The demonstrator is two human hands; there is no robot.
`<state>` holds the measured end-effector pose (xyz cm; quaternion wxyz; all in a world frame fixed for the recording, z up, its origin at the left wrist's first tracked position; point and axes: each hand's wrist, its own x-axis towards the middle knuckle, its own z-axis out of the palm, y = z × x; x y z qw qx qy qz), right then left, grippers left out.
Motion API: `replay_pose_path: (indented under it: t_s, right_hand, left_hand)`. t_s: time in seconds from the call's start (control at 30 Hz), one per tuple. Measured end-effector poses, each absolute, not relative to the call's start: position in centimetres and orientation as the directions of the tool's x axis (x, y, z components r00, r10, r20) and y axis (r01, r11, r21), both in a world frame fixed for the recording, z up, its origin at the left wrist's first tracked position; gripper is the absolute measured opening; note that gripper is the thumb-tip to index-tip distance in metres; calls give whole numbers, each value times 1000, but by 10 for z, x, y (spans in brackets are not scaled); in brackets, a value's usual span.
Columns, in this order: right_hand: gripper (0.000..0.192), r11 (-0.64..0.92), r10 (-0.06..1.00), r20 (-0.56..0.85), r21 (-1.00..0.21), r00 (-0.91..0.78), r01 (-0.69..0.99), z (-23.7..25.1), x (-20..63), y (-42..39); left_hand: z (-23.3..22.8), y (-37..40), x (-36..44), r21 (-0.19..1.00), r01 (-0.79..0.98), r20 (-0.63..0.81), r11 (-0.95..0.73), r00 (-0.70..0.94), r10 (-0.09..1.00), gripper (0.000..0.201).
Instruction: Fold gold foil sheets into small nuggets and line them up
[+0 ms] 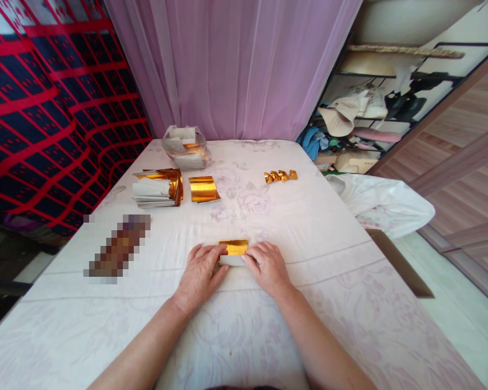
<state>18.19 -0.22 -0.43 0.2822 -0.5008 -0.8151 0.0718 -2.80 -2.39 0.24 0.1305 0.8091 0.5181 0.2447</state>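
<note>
A small sheet of gold foil paper (233,247) lies on the table in front of me, with a strip along its near edge turned up so the pale back shows. My left hand (202,269) is at its left end, thumb below and fingers above, closed on that edge. At the right end, my right hand (268,265) pinches the folded strip between thumb and fingers. Parts of the sheet's two ends are hidden under the fingertips. Beyond my hands lies a curved gold foil sheet (204,189), beside a fanned stack of foil paper (158,187).
Several folded gold foil pieces (281,176) sit in a row at the far right. A clear plastic bag (186,147) with more paper stands at the back left. A pixelated patch (120,247) covers something at left. The tablecloth (236,325) is pale and floral; shelves (370,103) stand at right.
</note>
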Motion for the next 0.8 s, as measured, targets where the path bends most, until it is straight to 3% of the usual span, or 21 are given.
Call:
replay_pose_path:
  t_s: [0.1,0.27,0.43,0.8]
  right_hand:
    - [19,482,855,392,-359,-339,799,-4,180,-2]
    - [20,470,856,389,-315,-340,825,-2,178,-1]
    - [19,456,860,396,-310,-323,834,-3,176,-2]
    - [8,478,849,453,-434,-273,764,-9,181,0]
  left_hand:
    - [4,-27,-29,384,788,302,-481,385,872,50]
    - [13,-38,-23,216,790,391,-573,468,793,31]
    - [8,-49,-12,173,746,354,-643,562,747,35]
    - [0,-52,-8,115,795,285,-596,548,786,43]
